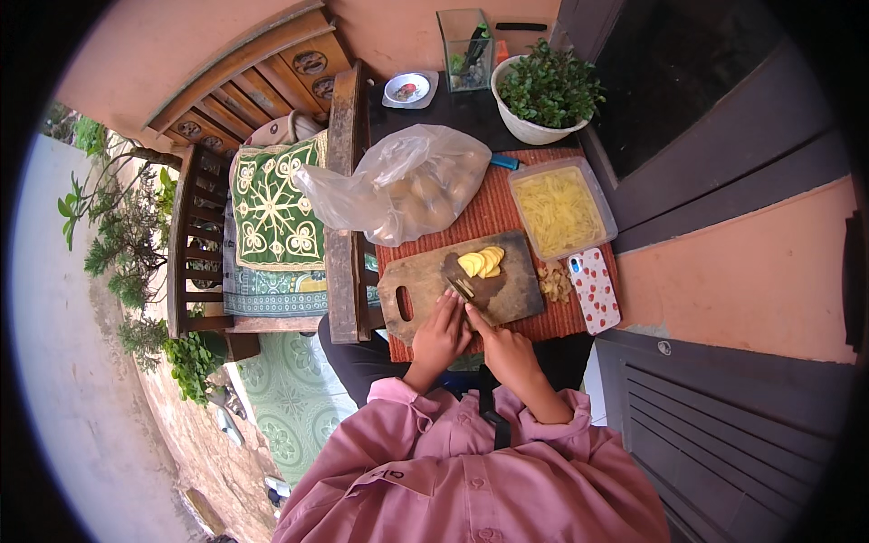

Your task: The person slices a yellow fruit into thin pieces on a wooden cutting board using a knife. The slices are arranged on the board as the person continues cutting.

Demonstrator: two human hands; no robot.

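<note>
A worn wooden cutting board (424,271) lies before me, its handle slot to the left. My right hand (506,353) grips a knife (462,289), index finger stretched along it; the handle is mostly hidden. Close against the blade, my left hand (441,326) rests its fingertips on the board, fingers together; whatever is under them is hidden. A few thin pale strips (466,279) lie just beyond the blade. Farther up the board, round yellow slices (482,262), apparently potato, overlap in a fanned pile on a damp dark patch.
A plastic tub (611,220) holds yellow strips. Peelings (555,282) and a strawberry-patterned phone (595,290) lie right of the board on a red woven mat (400,254). Beyond stand a bulging plastic bag (421,186), a potted plant (550,91) and a glass tank (467,51). A wooden bench (346,271) adjoins left.
</note>
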